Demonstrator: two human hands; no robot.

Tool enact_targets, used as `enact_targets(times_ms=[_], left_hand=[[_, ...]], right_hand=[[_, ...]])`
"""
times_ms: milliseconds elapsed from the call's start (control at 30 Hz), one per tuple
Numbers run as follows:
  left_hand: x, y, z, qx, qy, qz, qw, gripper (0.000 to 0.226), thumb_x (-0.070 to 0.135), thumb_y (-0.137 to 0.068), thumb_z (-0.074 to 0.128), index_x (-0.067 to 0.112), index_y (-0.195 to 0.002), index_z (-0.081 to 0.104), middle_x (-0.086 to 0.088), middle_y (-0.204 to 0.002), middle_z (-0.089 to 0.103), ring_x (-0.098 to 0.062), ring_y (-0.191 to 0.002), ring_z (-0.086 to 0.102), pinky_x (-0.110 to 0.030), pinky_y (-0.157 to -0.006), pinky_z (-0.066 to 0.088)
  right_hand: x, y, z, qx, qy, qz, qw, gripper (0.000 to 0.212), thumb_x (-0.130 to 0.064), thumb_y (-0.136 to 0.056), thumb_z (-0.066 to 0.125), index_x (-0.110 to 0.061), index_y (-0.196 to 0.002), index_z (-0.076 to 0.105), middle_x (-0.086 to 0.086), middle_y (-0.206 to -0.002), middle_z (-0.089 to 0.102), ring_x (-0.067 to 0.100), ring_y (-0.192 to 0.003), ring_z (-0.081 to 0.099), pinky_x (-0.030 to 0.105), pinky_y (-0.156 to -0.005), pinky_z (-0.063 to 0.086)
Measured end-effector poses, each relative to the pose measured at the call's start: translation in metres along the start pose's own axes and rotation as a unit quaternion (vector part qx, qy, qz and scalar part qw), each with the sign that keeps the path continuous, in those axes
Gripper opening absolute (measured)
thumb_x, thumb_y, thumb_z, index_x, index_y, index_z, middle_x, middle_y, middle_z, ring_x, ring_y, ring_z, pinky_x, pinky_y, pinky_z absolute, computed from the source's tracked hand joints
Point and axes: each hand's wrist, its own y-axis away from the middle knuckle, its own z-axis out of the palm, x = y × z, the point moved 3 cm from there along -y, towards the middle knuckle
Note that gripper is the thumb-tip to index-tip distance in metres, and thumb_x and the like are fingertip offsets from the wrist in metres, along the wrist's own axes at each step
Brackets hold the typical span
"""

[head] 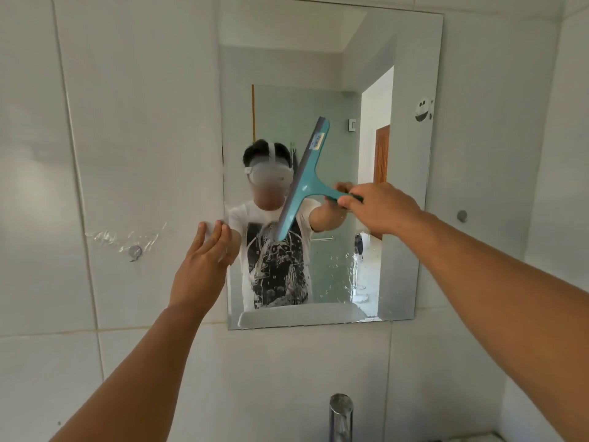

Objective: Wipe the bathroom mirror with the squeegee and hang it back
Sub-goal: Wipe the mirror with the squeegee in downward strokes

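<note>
Presently the teal squeegee (304, 183) is clamped in the right hand (379, 207), mid-wipe on the mirror (411, 154); the left hand (204, 260), fingers apart, is pressed at nine o'clock. Droplets toward five o'clock probably need clearing next.

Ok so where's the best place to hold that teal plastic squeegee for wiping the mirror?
Grip the teal plastic squeegee by its handle stem, coming from the right, as the right hand does. The T-shape leaves the long blade free against the wall mirror.
</note>
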Motion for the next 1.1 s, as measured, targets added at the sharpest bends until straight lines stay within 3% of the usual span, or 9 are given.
enact_targets(times_ms=[133, 333, 600, 700, 800, 967, 1100], left_hand=[[-0.002, -0.001, 0.001, -0.003, -0.008, 0.001, 1.000, 0.058, 0.002, -0.095, 0.048, 0.020, -0.148, 0.031, 0.005, -0.159, 0.028, -0.021, -0.150, 0.006, -0.052, -0.097, 0.048], [0.004, 0.001, -0.002, 0.003, -0.033, -0.002, 0.999, 0.062, 0.000, -0.093, 0.054, 0.016, -0.148, 0.031, 0.001, -0.158, 0.030, -0.025, -0.150, 0.010, -0.052, -0.098, 0.047], [0.008, 0.001, 0.000, 0.000, -0.048, -0.040, 0.998, 0.059, 0.005, -0.096, 0.049, 0.019, -0.149, 0.029, 0.003, -0.160, 0.026, -0.023, -0.150, 0.009, -0.052, -0.103, 0.042], [0.010, 0.002, -0.001, 0.003, -0.040, -0.043, 0.998, 0.057, 0.006, -0.096, 0.048, 0.020, -0.149, 0.030, 0.003, -0.159, 0.028, -0.022, -0.150, 0.009, -0.053, -0.102, 0.043], [0.012, 0.004, -0.004, -0.002, -0.048, -0.038, 0.998, 0.055, 0.008, -0.097, 0.048, 0.025, -0.146, 0.029, 0.006, -0.158, 0.030, -0.021, -0.150, 0.010, -0.054, -0.095, 0.046], [0.009, 0.003, -0.009, -0.012, -0.063, -0.030, 0.997, 0.054, 0.013, -0.097, 0.048, 0.029, -0.146, 0.029, 0.012, -0.157, 0.030, -0.018, -0.150, 0.010, -0.054, -0.084, 0.049], [0.007, 0.003, -0.008, -0.013, -0.074, -0.009, 0.997, 0.058, 0.012, -0.096, 0.050, 0.026, -0.148, 0.028, 0.009, -0.157, 0.032, -0.021, -0.150, 0.011, -0.056, -0.085, 0.052]], right_hand=[[0.033, -0.003, -0.010, 0.006, 0.027, 0.002, 1.000, 0.039, -0.059, -0.094, 0.041, -0.032, -0.111, 0.064, 0.002, -0.093, 0.058, 0.025, -0.084, 0.055, 0.035, -0.071, 0.043], [0.090, -0.002, -0.024, 0.020, 0.059, 0.021, 0.998, 0.048, -0.063, -0.092, 0.040, -0.033, -0.123, 0.061, 0.008, -0.105, 0.067, 0.029, -0.090, 0.060, 0.042, -0.077, 0.051], [0.140, 0.009, -0.031, 0.028, 0.055, 0.038, 0.997, 0.044, -0.062, -0.093, 0.040, -0.033, -0.117, 0.063, 0.006, -0.097, 0.065, 0.028, -0.082, 0.058, 0.037, -0.072, 0.048], [0.150, 0.018, -0.030, 0.024, 0.037, 0.046, 0.998, 0.030, -0.058, -0.095, 0.041, -0.035, -0.094, 0.061, 0.006, -0.089, 0.065, 0.027, -0.076, 0.057, 0.033, -0.064, 0.041], [0.152, 0.032, -0.020, 0.023, 0.008, 0.074, 0.997, 0.033, -0.056, -0.095, 0.040, -0.032, -0.077, 0.052, 0.007, -0.079, 0.060, 0.030, -0.074, 0.055, 0.033, -0.061, 0.038], [0.153, 0.059, 0.008, 0.044, -0.059, 0.147, 0.986, 0.043, -0.053, -0.097, 0.038, -0.025, -0.066, 0.047, 0.005, -0.070, 0.053, 0.033, -0.076, 0.051, 0.036, -0.065, 0.035], [0.145, 0.081, 0.030, 0.051, -0.120, 0.199, 0.971, 0.044, -0.053, -0.098, 0.037, -0.021, -0.074, 0.056, 0.007, -0.077, 0.060, 0.034, -0.081, 0.056, 0.036, -0.068, 0.039]])
